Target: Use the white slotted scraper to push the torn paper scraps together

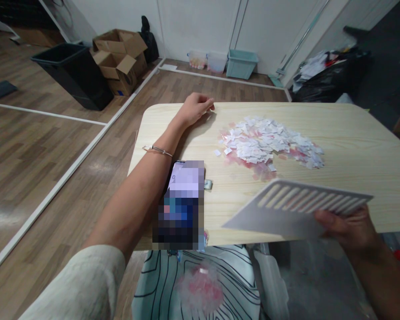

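Observation:
My right hand (pixel 350 226) grips a thin white slotted board (pixel 280 215) by its near right edge, thumb on top. The board is tilted above the front of the table. Beyond it lies a spread pile of small white paper pieces (pixel 263 140), with translucent pink pieces (pixel 263 170) mixed in and around it. My left hand (pixel 196 109) rests at the table's far left edge, fingers curled in, with nothing visible in them. Beside my left forearm lies a phone (pixel 186 180), partly blurred out, with a small pale object (pixel 208 184) at its right side.
The light wood table (pixel 360 146) has rounded far corners. At its near side, a patterned cloth (pixel 153 289) bears a clear bag with pink contents (pixel 203 286). A black bin (pixel 76 75), cardboard boxes (pixel 120 62), a teal tub (pixel 242 64) and black bags (pixel 333 75) stand beyond.

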The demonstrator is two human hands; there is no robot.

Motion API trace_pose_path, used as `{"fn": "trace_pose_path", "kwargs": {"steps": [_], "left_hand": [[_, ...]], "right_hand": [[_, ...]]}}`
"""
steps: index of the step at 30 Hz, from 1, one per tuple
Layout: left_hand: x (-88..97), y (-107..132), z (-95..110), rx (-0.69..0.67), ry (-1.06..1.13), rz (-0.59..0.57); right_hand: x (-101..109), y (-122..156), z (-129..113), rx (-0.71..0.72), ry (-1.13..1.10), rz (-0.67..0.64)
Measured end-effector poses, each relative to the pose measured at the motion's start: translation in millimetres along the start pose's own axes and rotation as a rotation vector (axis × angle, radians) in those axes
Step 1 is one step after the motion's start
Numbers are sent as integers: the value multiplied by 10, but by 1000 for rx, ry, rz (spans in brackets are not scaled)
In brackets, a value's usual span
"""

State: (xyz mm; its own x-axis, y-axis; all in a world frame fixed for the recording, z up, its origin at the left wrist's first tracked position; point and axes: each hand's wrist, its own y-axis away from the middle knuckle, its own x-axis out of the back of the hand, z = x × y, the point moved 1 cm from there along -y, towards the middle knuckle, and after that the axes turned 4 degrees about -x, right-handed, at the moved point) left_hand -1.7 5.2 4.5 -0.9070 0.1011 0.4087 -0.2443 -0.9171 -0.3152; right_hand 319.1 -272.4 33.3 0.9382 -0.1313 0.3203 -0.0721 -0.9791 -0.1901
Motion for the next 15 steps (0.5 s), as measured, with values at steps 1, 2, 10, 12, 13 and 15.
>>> {"fn": "trace_pose_path", "kwargs": {"steps": [1, 2, 10, 12, 13, 15], "left_hand": [[1, 0, 5, -1, -1, 2], [3, 0, 11, -2, -3, 6], [20, -11, 18, -19, 15, -11], [20, -10, 14, -19, 19, -14], [19, -9, 14, -14, 17, -18], [15, -7, 20, -1, 7, -21]], "right_hand": [[-10, -2, 24, 12, -30, 95], [-27, -12, 39, 14, -72, 192], [-155, -91, -37, 21, -184, 530], [-149, -70, -33, -4, -137, 483], [-146, -63, -28, -11, -124, 473], [-143, -57, -17, -14, -122, 481]]}}
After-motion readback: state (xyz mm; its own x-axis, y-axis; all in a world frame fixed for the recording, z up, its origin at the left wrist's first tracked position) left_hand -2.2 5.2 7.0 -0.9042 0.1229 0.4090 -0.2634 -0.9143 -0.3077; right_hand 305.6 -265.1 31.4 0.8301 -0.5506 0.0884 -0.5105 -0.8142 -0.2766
